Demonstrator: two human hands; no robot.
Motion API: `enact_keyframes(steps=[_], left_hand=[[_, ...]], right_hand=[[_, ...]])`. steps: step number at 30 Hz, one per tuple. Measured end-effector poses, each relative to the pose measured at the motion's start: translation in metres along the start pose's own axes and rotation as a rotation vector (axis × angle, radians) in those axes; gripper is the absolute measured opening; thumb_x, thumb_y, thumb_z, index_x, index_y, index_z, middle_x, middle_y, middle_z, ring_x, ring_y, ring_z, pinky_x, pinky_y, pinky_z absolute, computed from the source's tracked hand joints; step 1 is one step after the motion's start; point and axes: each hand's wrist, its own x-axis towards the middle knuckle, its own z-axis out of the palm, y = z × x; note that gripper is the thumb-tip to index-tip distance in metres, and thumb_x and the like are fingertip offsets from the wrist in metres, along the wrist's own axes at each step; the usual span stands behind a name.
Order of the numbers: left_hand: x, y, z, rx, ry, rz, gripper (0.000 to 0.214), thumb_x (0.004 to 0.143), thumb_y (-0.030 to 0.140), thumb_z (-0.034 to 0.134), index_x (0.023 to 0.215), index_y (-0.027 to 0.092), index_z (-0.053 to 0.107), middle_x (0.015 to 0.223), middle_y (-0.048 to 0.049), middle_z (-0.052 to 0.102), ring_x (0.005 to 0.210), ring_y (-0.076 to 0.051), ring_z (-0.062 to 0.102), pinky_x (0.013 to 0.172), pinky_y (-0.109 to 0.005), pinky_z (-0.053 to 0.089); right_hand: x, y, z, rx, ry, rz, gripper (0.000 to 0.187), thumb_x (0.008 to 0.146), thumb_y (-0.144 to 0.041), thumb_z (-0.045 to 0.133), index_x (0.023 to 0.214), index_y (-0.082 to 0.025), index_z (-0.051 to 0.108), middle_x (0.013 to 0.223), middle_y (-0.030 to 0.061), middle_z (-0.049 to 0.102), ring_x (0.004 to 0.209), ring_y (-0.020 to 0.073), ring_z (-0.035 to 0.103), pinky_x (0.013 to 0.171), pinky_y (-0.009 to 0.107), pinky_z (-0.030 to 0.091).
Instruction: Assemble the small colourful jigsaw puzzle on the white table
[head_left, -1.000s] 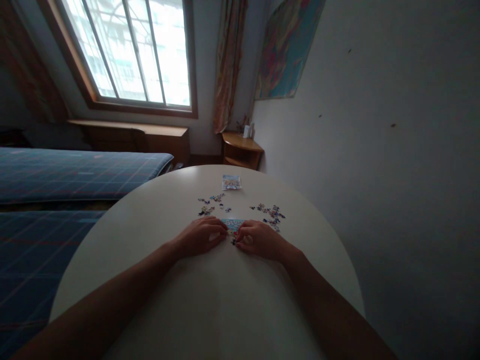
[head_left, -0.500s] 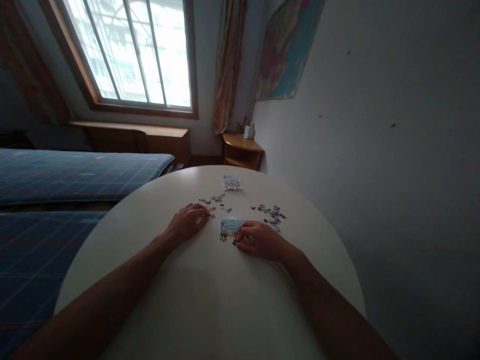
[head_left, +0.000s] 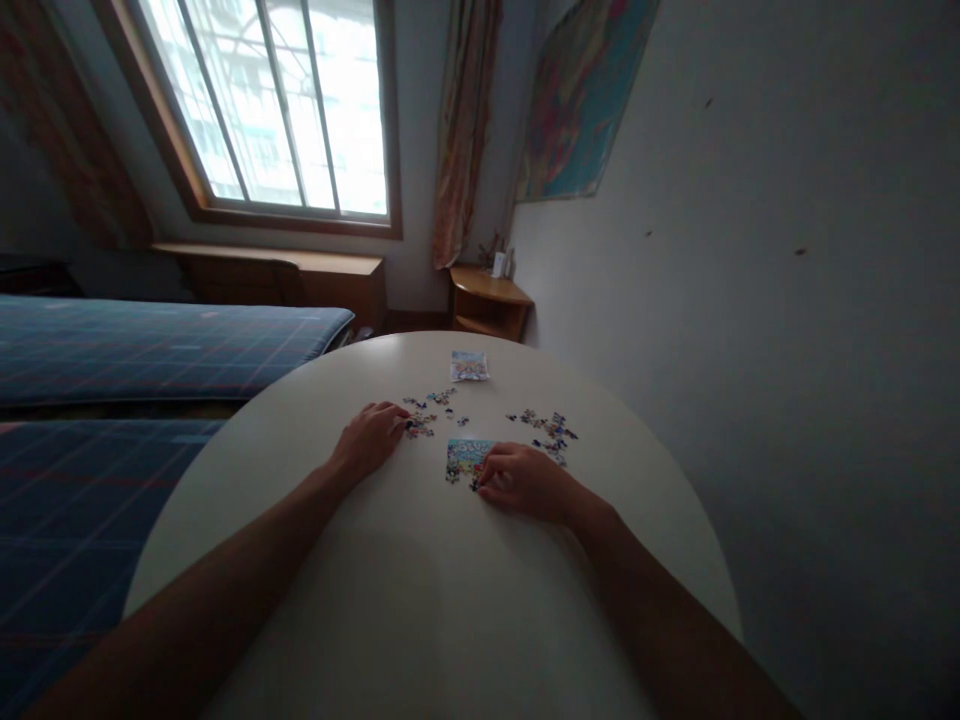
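A partly assembled jigsaw puzzle (head_left: 465, 458) lies on the round white table (head_left: 420, 600). My right hand (head_left: 525, 483) rests on its right edge with the fingers curled and pressed down on the pieces. My left hand (head_left: 369, 438) lies to the left, fingertips pinched at a small heap of loose pieces (head_left: 421, 424). Whether a piece sits between those fingers is too small to make out. Another scatter of loose pieces (head_left: 546, 428) lies beyond my right hand.
A small printed picture card (head_left: 469, 366) sits near the table's far edge. A bed with a blue plaid cover (head_left: 150, 345) stands at the left, a wooden corner shelf (head_left: 489, 300) beyond the table, a wall at the right.
My left hand left the assembled puzzle and slid left and away to the loose pieces. My right hand stayed on the puzzle's right edge. The view shifted slightly.
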Motion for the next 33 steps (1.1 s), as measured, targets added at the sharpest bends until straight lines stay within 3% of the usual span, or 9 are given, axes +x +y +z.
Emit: enact_keyframes(steps=[22,28,33], left_hand=[[0.001,0.0,0.006,-0.024,-0.002,0.057,0.023,0.093,0.033,0.053,0.102,0.024,0.072,0.118,-0.0052,0.068,0.112,-0.026,0.058,0.102,-0.039,0.046],[-0.001,0.007,0.003,-0.01,-0.017,-0.009,0.033,0.093,0.03,0.052,0.123,0.021,0.061,0.124,-0.0083,0.066,0.122,-0.026,0.055,0.106,-0.04,0.043],[0.0,0.007,0.004,-0.045,-0.022,-0.074,0.037,0.092,0.026,0.05,0.128,0.019,0.058,0.128,-0.0115,0.064,0.121,-0.027,0.058,0.106,-0.042,0.044]], right_hand=[[0.001,-0.002,-0.001,0.005,-0.011,0.004,0.004,0.081,-0.021,0.07,0.085,-0.019,0.07,0.092,0.0049,0.068,0.082,0.0153,0.063,0.075,0.026,0.046],[0.0,0.0,0.0,-0.009,-0.014,0.012,0.005,0.081,-0.022,0.071,0.086,-0.02,0.07,0.093,0.0045,0.068,0.079,0.0144,0.062,0.074,0.026,0.045],[0.0,0.0,0.0,0.003,-0.011,0.007,0.006,0.082,-0.023,0.07,0.086,-0.02,0.07,0.094,0.0047,0.068,0.082,0.015,0.063,0.076,0.026,0.045]])
